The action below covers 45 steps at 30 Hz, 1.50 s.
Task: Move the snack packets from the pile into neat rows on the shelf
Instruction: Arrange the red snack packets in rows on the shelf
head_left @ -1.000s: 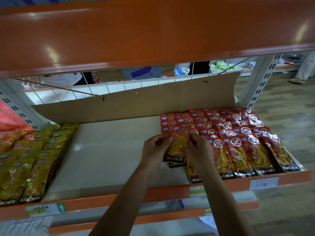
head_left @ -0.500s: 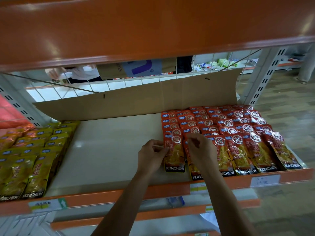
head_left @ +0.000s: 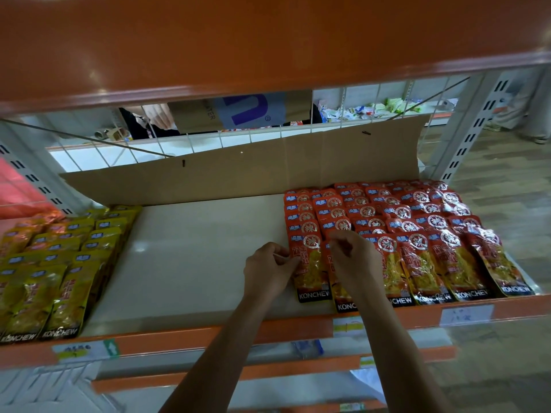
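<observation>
A shop aisle with a wood-look floor (head_left: 507, 210) at the right. The head view looks down onto a cream shelf (head_left: 193, 263) with an orange front edge, under another orange shelf (head_left: 268, 40) that fills the top of the picture. A sheet of cardboard (head_left: 238, 174) leans along the far side of the shelf against a white wire grid (head_left: 253, 135). Beyond the grid a person's hand (head_left: 161, 116) holds a brown box (head_left: 238, 113).

On the right half of the shelf lie the red packets (head_left: 417, 222), in overlapping rows that run from the cardboard to the near edge. On the far left, yellow packets (head_left: 59, 263) lie in rows of the same kind, and a bare stretch of shelf separates the two groups. Paper price labels (head_left: 466, 314) sit on the orange front edge.

Both hands work at the left end of the red rows. The left hand (head_left: 268, 269) has its fingers curled and pinches the left edge of the end packet (head_left: 311, 263), which lies flat in the near row. The right hand (head_left: 354, 260), fingers also curled, pinches the top of the next packet (head_left: 343, 304), just to the right. That packet's lower end lies slightly nearer the shelf edge than its neighbours.
</observation>
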Motion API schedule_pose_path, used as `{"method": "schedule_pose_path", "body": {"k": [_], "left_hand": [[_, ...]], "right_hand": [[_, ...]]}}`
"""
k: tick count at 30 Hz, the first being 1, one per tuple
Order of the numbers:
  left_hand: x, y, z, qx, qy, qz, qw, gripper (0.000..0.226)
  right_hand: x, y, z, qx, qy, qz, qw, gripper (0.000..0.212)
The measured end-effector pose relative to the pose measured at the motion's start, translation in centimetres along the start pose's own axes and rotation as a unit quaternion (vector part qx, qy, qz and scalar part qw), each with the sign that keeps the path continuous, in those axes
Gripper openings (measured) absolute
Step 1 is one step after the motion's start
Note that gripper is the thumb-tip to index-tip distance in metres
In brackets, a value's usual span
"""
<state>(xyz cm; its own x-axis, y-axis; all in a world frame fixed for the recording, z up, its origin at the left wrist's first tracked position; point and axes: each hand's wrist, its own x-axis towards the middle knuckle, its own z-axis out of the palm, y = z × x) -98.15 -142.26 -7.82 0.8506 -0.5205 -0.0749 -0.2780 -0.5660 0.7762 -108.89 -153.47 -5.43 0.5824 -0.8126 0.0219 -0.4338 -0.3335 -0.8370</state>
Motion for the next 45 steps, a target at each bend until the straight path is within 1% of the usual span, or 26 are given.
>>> {"method": "schedule_pose_path", "body": {"k": [4, 8, 11, 14, 16, 18, 22, 25, 28, 30, 33, 37, 42, 45], "left_hand": [[-0.3, 0.1, -0.3, 0.043, 0.01, 0.013, 0.999, 0.027], [-0.6, 0.0, -1.1, 0.04, 0.037, 0.019, 0.998, 0.022], [-0.7, -0.5, -2.2, 0.051, 0.061, 0.041, 0.996, 0.019], [-0.8, -1.7, -4.1, 0.076, 0.081, 0.075, 0.991, 0.021], [-1.1, -3.1, -5.8, 0.098, 0.103, 0.104, 0.984, 0.024], [-1.6, -4.6, -8.0, 0.11, 0.134, 0.113, 0.978, 0.024], [-3.2, -8.9, -13.8, 0.141, 0.202, 0.092, 0.965, 0.029], [-4.8, -12.9, -19.2, 0.145, 0.225, 0.071, 0.961, 0.033], [-6.7, -17.2, -24.5, 0.169, 0.257, 0.063, 0.949, 0.03], [-7.8, -20.0, -27.9, 0.182, 0.275, 0.052, 0.943, 0.033], [-9.2, -24.1, -32.6, 0.196, 0.284, 0.034, 0.938, 0.04], [-10.8, -28.9, -37.7, 0.21, 0.313, 0.009, 0.926, 0.043], [-12.0, -33.4, -42.6, 0.208, 0.345, -0.047, 0.914, 0.044], [-11.9, -36.2, -45.5, 0.206, 0.347, -0.083, 0.911, 0.047]], "right_hand": [[-0.2, -0.5, -0.1, -0.023, 0.005, -0.008, 1.0, 0.023], [-0.6, -1.7, 0.7, -0.038, 0.006, -0.042, 0.998, 0.023], [-1.5, -2.9, 2.3, -0.041, -0.001, -0.068, 0.997, 0.021], [-2.5, -4.1, 4.7, -0.053, -0.013, -0.097, 0.994, 0.016], [-3.3, -5.3, 6.7, -0.071, -0.038, -0.115, 0.99, 0.021], [-4.4, -6.8, 8.9, -0.083, -0.058, -0.136, 0.985, 0.027], [-7.5, -10.6, 14.3, -0.102, -0.095, -0.175, 0.975, 0.03], [-10.9, -13.6, 19.1, -0.096, -0.138, -0.202, 0.965, 0.03], [-14.4, -16.7, 24.1, -0.085, -0.152, -0.224, 0.959, 0.027], [-16.7, -19.0, 27.4, -0.08, -0.164, -0.235, 0.955, 0.023], [-20.1, -22.1, 31.6, -0.048, -0.179, -0.253, 0.949, 0.02], [-23.6, -25.2, 36.4, -0.031, -0.219, -0.285, 0.933, 0.025], [-25.9, -28.8, 42.5, -0.05, -0.259, -0.317, 0.911, 0.032], [-27.0, -30.8, 46.2, -0.047, -0.28, -0.319, 0.904, 0.035]]}}
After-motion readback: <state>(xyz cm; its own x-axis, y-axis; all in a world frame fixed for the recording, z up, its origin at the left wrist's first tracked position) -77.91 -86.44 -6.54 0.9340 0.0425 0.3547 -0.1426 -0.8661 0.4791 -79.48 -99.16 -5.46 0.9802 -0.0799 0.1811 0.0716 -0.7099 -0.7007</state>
